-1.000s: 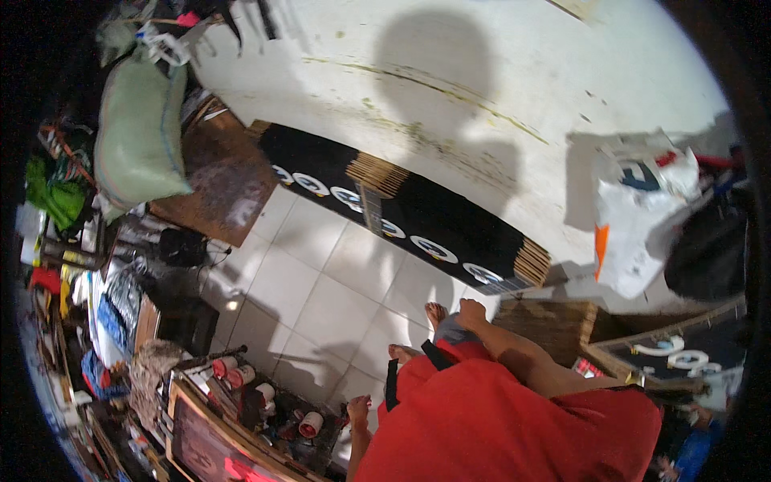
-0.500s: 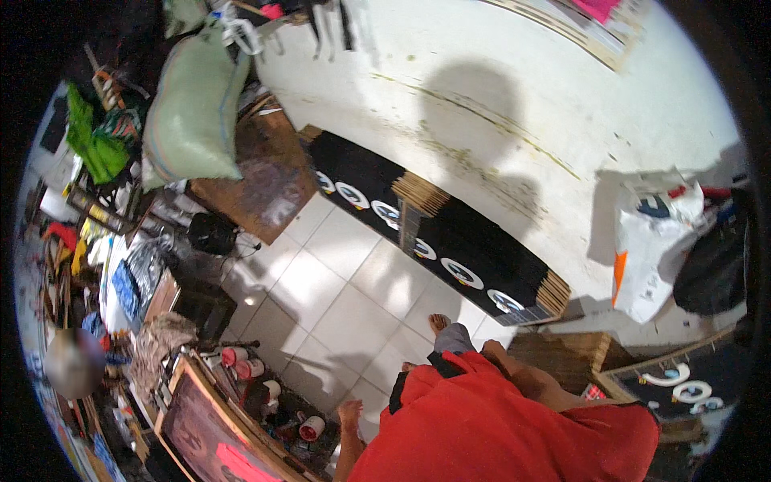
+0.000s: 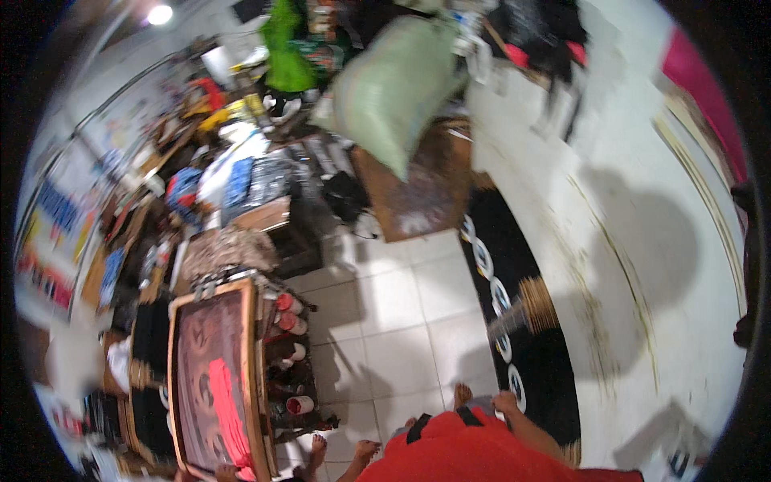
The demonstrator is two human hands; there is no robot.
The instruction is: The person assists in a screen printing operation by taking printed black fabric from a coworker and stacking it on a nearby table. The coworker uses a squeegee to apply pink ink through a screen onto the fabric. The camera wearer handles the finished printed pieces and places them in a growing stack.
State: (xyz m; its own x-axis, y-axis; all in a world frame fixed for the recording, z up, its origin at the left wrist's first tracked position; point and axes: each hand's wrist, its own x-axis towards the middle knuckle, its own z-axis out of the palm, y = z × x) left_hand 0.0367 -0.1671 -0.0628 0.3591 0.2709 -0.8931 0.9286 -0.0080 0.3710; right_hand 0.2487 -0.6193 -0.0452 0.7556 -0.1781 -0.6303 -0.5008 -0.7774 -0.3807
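Note:
My left hand [image 3: 369,449] hangs low beside my red shirt, fingers loosely apart, with nothing visible in it. On the other side, my right hand [image 3: 505,402] is loosely curled near my shirt and also shows nothing held. Right of it, along the white wall, stands a long row of black panels [image 3: 540,353] with white round prints and brown edges. To the left of my left hand is a wood-framed printing screen [image 3: 259,377] with bright pink ink [image 3: 228,410] on its mesh. Another person's hand [image 3: 226,473] touches the screen's near edge.
Red and white tubs [image 3: 299,405] crowd a shelf beside the screen. A pale green sack [image 3: 385,88] rests on a brown board [image 3: 418,193] ahead. Cluttered tables [image 3: 241,173] fill the left. Another person's bare foot [image 3: 319,444] is on the tiled floor [image 3: 393,329].
My view has swung left, so the sack and black panels sit further right and the printing screen shows more fully. Both my hands appear lower in view, still beside my body.

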